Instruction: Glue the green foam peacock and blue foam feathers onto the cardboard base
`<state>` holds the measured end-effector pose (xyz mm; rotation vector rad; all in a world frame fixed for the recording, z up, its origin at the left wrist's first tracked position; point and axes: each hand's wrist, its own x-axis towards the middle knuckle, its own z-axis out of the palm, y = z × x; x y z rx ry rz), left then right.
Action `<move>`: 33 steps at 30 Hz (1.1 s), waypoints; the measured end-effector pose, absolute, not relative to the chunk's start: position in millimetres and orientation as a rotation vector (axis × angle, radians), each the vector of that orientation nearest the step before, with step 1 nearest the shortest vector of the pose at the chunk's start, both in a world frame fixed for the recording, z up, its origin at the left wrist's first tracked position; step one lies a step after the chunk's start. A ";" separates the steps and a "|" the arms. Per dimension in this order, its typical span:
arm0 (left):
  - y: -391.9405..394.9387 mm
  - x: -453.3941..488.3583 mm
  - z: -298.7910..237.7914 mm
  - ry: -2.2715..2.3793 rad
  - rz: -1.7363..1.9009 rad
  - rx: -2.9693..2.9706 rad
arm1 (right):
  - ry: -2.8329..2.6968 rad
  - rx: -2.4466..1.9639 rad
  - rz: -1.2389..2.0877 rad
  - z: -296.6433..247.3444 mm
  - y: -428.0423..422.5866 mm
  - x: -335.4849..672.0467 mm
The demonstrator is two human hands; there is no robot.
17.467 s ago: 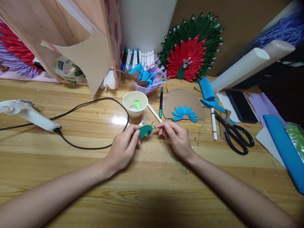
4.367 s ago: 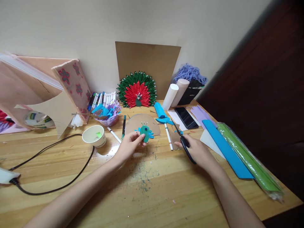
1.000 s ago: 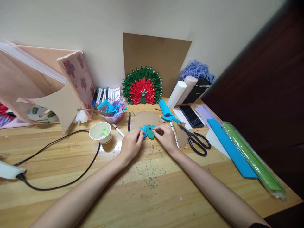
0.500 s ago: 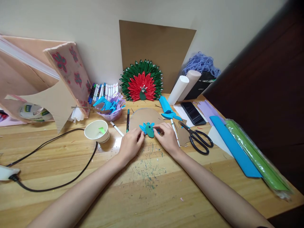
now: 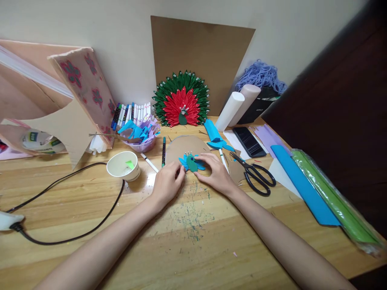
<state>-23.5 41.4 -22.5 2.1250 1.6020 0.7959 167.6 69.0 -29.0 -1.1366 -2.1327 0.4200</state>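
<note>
A small green peacock body (image 5: 191, 163) with a blue eye and pin-like crest stalks lies over blue paper petals (image 5: 183, 161) at the front edge of a rounded cardboard piece (image 5: 189, 144). My right hand (image 5: 218, 174) has its thumb and index finger at the body's right side, gripping it. On the left, my left hand (image 5: 167, 182) is closed with thumb and finger together at the petals' edge; its fingertips partly hide what they pinch. Behind them stands a finished peacock (image 5: 181, 105) with red and green ribbon petals.
Black scissors (image 5: 256, 175), a phone (image 5: 249, 141) and a blue crepe paper strip (image 5: 305, 185) lie at right. Left are a white paper cup (image 5: 123, 171), a bowl of paper scraps (image 5: 145, 143) and a black cable (image 5: 75, 237). A marker (image 5: 163, 152) lies beside the cardboard.
The right thumb and index finger have spread around the green body, which now sits more upright with its crest showing clearly. My left hand stays nearly in place.
</note>
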 end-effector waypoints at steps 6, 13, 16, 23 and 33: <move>40.9 -23.4 -22.3 1.589 0.782 2.129 | -2.124 -1.099 0.281 -26.8 65.8 166.4; 42.4 -23.5 -23.2 1.585 0.792 2.132 | -2.079 -1.097 0.243 -25.8 61.4 165.5; 42.6 -23.4 -23.3 1.570 0.805 2.120 | -2.099 -1.099 0.255 -24.7 60.3 165.7; 42.4 -23.2 -23.3 1.561 0.813 2.104 | -2.132 -1.087 0.245 -26.3 63.0 164.1; 42.8 -23.7 -24.4 1.560 0.826 2.099 | -2.278 -1.023 0.009 -25.6 58.9 159.1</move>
